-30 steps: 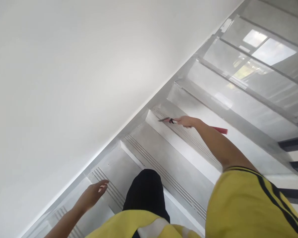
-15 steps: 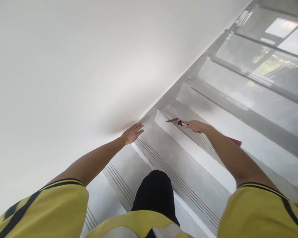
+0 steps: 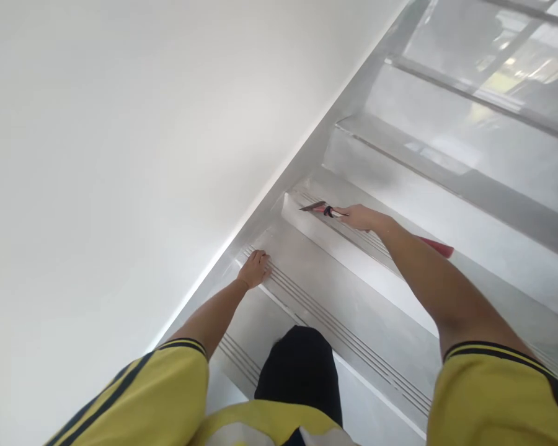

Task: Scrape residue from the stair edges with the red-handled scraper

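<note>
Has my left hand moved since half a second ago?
Yes: your left hand has moved away from the wall, over the step's lines.

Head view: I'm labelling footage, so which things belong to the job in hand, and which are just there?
Job in hand: red and black tool with a dark blade, in the right grip; pale grey grooved step beneath it; perhaps the red strip, its link to the tool hidden.

Just there: smooth white wall; glossy grey steps at upper right.
</note>
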`<state>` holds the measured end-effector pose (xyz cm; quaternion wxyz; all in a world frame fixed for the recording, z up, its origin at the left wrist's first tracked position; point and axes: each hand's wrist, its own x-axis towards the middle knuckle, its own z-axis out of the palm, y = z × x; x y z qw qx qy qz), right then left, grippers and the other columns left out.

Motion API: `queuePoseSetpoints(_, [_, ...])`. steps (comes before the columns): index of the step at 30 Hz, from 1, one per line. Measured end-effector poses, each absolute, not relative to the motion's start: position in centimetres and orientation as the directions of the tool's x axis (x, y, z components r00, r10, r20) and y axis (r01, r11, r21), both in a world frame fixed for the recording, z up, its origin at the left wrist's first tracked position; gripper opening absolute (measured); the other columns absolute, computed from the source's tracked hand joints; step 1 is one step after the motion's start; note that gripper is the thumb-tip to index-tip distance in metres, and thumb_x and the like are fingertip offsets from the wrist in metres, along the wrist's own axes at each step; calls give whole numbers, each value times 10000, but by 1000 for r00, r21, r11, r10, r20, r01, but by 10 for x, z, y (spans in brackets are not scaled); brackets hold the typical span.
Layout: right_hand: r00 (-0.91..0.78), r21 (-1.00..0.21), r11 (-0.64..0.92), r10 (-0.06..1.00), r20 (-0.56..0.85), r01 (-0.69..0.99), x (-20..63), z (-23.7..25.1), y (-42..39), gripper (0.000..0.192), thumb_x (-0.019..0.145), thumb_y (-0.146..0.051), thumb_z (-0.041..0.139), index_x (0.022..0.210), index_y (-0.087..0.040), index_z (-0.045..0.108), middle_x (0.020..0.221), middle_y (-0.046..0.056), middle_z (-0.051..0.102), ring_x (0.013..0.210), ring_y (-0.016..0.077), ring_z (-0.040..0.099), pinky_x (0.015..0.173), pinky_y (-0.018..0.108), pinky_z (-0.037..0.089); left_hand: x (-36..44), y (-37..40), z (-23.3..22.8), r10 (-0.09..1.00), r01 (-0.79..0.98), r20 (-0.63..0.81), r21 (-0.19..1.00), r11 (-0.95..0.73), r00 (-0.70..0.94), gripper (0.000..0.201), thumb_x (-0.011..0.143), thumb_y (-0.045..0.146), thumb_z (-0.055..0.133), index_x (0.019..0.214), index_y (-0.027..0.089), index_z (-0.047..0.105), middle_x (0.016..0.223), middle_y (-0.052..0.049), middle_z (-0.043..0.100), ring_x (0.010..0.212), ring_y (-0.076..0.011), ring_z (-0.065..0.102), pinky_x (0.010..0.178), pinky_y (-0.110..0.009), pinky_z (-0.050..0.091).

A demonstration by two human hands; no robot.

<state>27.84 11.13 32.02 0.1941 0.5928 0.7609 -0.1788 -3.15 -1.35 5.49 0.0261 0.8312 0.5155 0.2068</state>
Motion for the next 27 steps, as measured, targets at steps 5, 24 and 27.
queuePoseSetpoints(5, [-137, -12, 163, 784, -606, 987, 312, 336, 98, 600, 859, -518, 408, 1407, -283, 338, 844, 104, 608, 476, 119, 475, 436, 240, 348, -28, 0, 32, 906, 880, 334, 304, -365, 260, 559, 781, 482, 510, 1171, 81, 494, 1165, -198, 473, 1157, -350, 388, 973, -515, 364])
queuePoseSetpoints(24, [-232, 53, 322, 777, -585, 945, 232, 351, 152, 539, 884, -479, 381, 1387, -285, 378, 778, 80, 596, 565, 143, 509, 541, 257, 353, -24, 2, 30, 958, 896, 235, 369, -246, 166, 428, 778, 395, 496, 1115, 139, 563, 1157, -156, 513, 1138, -333, 413, 1066, -545, 202])
queuePoseSetpoints(27, [-288, 41, 365, 794, -536, 930, 206, 347, 171, 518, 882, -469, 392, 1377, -317, 386, 851, 85, 607, 614, 148, 523, 566, 254, 354, -24, 2, 29, 962, 895, 223, 379, -233, 156, 433, 769, 398, 504, 1117, 147, 563, 1158, -158, 513, 1136, -340, 411, 1059, -561, 199])
